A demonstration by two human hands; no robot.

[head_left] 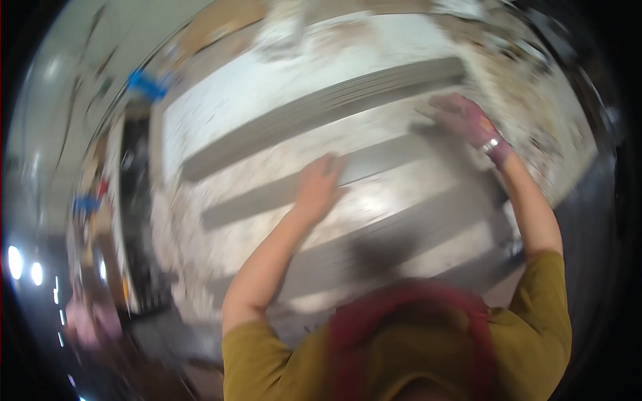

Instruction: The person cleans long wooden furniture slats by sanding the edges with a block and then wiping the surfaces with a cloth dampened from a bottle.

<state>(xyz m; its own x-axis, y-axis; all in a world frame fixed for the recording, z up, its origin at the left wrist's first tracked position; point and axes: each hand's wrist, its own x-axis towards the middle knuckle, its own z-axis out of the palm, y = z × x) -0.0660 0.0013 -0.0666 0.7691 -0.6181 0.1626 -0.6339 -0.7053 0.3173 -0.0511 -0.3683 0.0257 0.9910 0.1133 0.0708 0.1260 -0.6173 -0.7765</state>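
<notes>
My bare left hand (319, 186) lies across the middle grey strip (257, 198), a long flat piece on the pale worktable (261, 120). Its fingers are stretched out on the strip, thumb apart. My right hand (463, 121), in a pink-purple glove with a metal-looking band at the wrist, is near the strip's right end. Its fingers look curled together. A thin pale bit shows at their tips, too blurred to name. Beyond both hands lies a stack of long grey strips (328, 110). Closer to me is a wide grey strip or stack (334, 257), smeared by motion.
Dusty debris (528, 107) covers the table's right side. Cardboard (221, 23) lies at the far edge, and a blue object (147, 85) at the far left corner. A dark open rack or bin (137, 207) stands left of the table. A pink shape (93, 321) shows at lower left.
</notes>
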